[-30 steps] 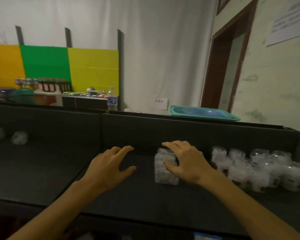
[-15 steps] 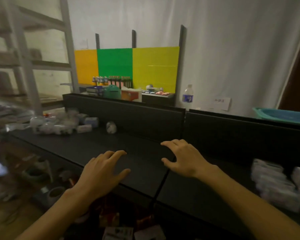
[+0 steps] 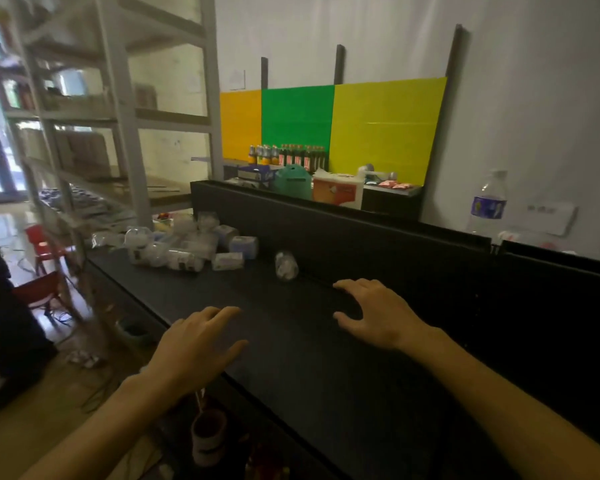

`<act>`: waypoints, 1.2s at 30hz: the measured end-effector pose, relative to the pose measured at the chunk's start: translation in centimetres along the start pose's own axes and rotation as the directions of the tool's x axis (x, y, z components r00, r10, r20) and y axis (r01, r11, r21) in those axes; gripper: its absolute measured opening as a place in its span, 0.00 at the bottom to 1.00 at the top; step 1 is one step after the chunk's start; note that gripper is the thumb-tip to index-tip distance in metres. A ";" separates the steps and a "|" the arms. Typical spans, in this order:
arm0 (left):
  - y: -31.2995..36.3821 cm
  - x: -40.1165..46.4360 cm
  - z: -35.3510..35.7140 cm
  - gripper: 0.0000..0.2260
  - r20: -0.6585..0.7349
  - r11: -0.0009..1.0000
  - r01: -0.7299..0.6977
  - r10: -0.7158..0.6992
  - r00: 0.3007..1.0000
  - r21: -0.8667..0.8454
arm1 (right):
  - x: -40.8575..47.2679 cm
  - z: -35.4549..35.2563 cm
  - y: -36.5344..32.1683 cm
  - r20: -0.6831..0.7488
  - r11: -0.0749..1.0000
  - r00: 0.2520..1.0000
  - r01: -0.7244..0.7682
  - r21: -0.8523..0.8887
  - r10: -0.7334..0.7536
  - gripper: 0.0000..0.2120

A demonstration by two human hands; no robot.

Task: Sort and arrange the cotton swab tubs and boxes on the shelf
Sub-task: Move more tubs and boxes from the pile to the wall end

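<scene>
A loose heap of clear cotton swab tubs and small white boxes [image 3: 177, 245] lies at the far left end of the black shelf [image 3: 326, 368]. One clear tub [image 3: 286, 265] lies alone on its side, closer to me, near the shelf's back wall. My left hand [image 3: 196, 348] hovers over the shelf's front edge, fingers spread and holding nothing. My right hand [image 3: 374, 313] hovers over the shelf a little to the right of the lone tub, fingers loosely bent and holding nothing.
A raised black back wall [image 3: 343, 233] runs behind the shelf. Behind it stand a water bottle [image 3: 487, 204], brown bottles and boxes before coloured panels. A grey metal rack [image 3: 125, 133] rises at the left. Red chairs [image 3: 39, 271] stand on the floor below.
My view has swung left, away from the sorted tubs and boxes at the right. My right hand let go of the stacked boxes, and both hands now hover over the bare shelf.
</scene>
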State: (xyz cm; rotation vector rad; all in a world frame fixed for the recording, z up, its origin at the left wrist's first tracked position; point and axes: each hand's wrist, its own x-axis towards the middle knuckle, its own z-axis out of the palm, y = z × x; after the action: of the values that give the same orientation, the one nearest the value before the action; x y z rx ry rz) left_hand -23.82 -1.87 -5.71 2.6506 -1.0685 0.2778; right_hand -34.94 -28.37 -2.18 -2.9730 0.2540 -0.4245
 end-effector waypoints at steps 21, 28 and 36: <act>-25.0 12.6 2.2 0.26 -0.070 0.995 0.097 -0.097 0.993 0.000 | 25.6 13.2 -9.9 0.085 0.989 0.995 -0.061 0.133 0.050 0.28; -30.8 19.9 2.5 0.26 -0.080 0.986 -0.168 0.167 0.983 -0.003 | 29.6 16.6 -12.6 0.058 0.950 0.959 -0.283 0.131 0.278 0.29; -32.7 23.7 5.0 0.27 -0.172 0.918 -0.395 0.396 0.902 0.041 | 29.6 19.8 -15.5 -0.033 0.900 0.900 -0.434 0.039 0.435 0.29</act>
State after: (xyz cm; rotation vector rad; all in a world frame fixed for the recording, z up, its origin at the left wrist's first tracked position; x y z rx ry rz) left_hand 16.27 3.80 -9.64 2.3342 -1.5381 0.5861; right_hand 1.03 -16.61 -10.82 -2.7576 0.8848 -0.4250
